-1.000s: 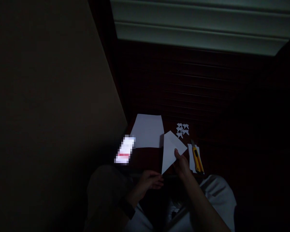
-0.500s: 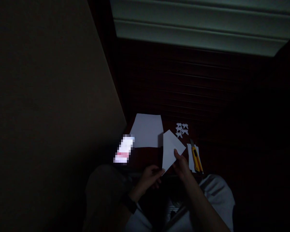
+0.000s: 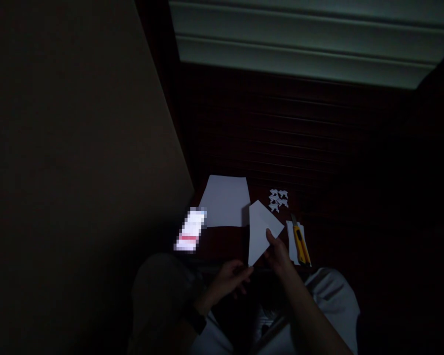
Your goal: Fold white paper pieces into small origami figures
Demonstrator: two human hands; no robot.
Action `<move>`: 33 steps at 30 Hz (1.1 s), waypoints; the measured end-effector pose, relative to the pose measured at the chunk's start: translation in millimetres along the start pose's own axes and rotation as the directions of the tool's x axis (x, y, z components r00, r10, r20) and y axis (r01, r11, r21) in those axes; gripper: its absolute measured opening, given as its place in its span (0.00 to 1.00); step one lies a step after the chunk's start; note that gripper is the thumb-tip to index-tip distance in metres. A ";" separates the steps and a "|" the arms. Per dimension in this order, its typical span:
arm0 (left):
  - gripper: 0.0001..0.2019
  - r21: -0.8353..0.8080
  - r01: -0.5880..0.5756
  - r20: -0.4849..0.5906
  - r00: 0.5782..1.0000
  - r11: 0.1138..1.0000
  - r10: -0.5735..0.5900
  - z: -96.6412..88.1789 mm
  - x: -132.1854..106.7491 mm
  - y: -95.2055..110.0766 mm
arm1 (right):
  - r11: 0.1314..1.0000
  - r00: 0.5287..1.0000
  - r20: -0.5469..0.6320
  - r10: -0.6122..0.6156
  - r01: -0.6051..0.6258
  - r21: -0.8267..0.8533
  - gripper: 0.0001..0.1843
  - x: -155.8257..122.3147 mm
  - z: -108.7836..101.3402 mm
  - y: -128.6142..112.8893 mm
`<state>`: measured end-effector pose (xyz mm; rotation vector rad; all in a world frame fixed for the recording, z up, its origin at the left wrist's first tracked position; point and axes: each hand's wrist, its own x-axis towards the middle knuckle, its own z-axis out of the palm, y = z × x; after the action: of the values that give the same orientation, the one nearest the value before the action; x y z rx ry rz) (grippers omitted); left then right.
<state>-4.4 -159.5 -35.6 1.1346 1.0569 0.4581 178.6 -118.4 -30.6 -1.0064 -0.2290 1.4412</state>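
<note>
A folded sheet of white paper (image 3: pixel 261 222) is held tilted in front of me, pointed at its lower end. My right hand (image 3: pixel 277 249) is closed on its right edge, thumb on top and the other fingers mostly hidden underneath. Just at the paper's bottom corner is my left hand (image 3: pixel 229 282), its fingers loosely apart and the thumb tip close to that corner; whether it touches cannot be made out. Behind lies a larger white sheet (image 3: pixel 225 199), partly overlapped by the held paper.
To the left lies a lit phone (image 3: pixel 190 229), its screen blurred. Several small folded white paper pieces (image 3: pixel 278 199) lie at the back right. A yellow utility knife (image 3: pixel 301 244) rests on white paper pieces (image 3: pixel 291 246) at the right. The dark red tabletop (image 3: pixel 222 241) stands before slatted panels.
My left hand has shifted slightly down and loosened from the paper's bottom corner. My right hand keeps its hold, and the paper has barely moved.
</note>
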 end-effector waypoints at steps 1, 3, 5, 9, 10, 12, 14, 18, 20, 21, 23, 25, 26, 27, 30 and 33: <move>0.21 -0.001 -0.007 0.012 1.000 1.000 0.007 0.1 1.1 0.4 | 1.000 1.000 0.008 -0.002 0.002 0.002 0.21 -0.9 0.2 0.5; 0.22 -0.001 -0.018 0.018 1.000 1.000 0.018 0.9 3.8 0.8 | 1.000 1.000 0.019 -0.010 0.010 0.002 0.21 -2.6 0.1 1.9; 0.22 0.015 -0.026 0.019 0.999 1.000 0.026 2.1 5.6 0.8 | 1.000 1.000 0.020 -0.010 0.010 -0.007 0.21 -3.8 -0.6 3.4; 0.21 0.049 -0.089 0.054 0.995 0.995 0.087 3.9 4.4 -0.6 | 1.000 0.999 0.048 -0.002 0.001 0.006 0.22 -3.5 -4.0 3.7; 0.20 0.042 -0.104 0.050 0.994 0.994 0.102 4.1 3.6 -1.5 | 1.000 0.998 0.061 0.000 -0.001 0.018 0.22 -2.6 -5.2 3.1; 0.19 0.022 -0.118 0.030 0.993 0.993 0.118 3.9 2.6 -3.9 | 0.999 0.997 0.071 0.004 -0.007 0.043 0.21 0.0 -7.6 1.9; 0.18 0.016 -0.124 0.022 0.992 0.992 0.124 2.8 2.1 -6.8 | 0.998 0.998 0.058 0.005 -0.009 0.063 0.21 3.0 -9.8 1.2; 0.16 0.065 -0.129 0.007 0.992 0.989 0.129 -1.1 0.2 -13.9 | 0.999 0.998 0.064 0.009 -0.012 0.049 0.21 6.6 -12.9 2.3; 0.16 0.081 -0.128 0.007 0.992 0.988 0.128 -3.5 -2.4 -19.3 | 1.000 0.997 0.078 0.010 -0.012 0.020 0.21 6.8 -13.7 3.2; 0.15 0.086 -0.131 0.016 0.991 0.988 0.130 -4.9 -3.8 -22.5 | 1.000 0.997 0.076 0.009 -0.010 0.005 0.21 6.7 -13.9 3.6; 0.15 0.087 -0.131 0.039 0.991 0.988 0.128 -9.1 -5.8 -29.0 | 1.000 0.998 0.070 0.009 -0.007 -0.027 0.21 6.2 -13.7 3.9; 0.16 0.075 -0.127 0.032 0.992 0.989 0.125 -15.8 -5.1 -32.0 | 0.998 0.997 0.075 0.006 -0.001 -0.057 0.21 5.7 -13.1 2.8; 0.16 0.060 -0.128 0.005 0.992 0.990 0.128 -20.1 -3.3 -30.7 | 0.997 0.996 0.093 0.006 0.001 -0.072 0.21 5.4 -12.7 1.5; 0.16 0.046 -0.138 -0.044 0.989 0.989 0.140 -24.9 -0.6 -26.9 | 0.996 0.993 0.118 0.009 0.002 -0.093 0.21 5.3 -12.2 -0.3; 0.19 -0.055 -0.160 -0.224 0.964 0.986 0.144 -40.0 11.2 -1.0 | 0.977 0.975 0.209 0.071 -0.026 -0.211 0.20 6.0 -10.9 -7.7; 0.21 -0.241 -0.197 -0.230 0.963 0.950 0.141 -51.8 25.6 32.6 | 0.925 0.944 0.281 0.174 -0.059 -0.375 0.19 9.7 -9.0 -14.7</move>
<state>-30.6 -100.6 -19.7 0.9574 1.0475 0.8463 196.9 -111.0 -30.1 -1.0980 -0.6970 1.7061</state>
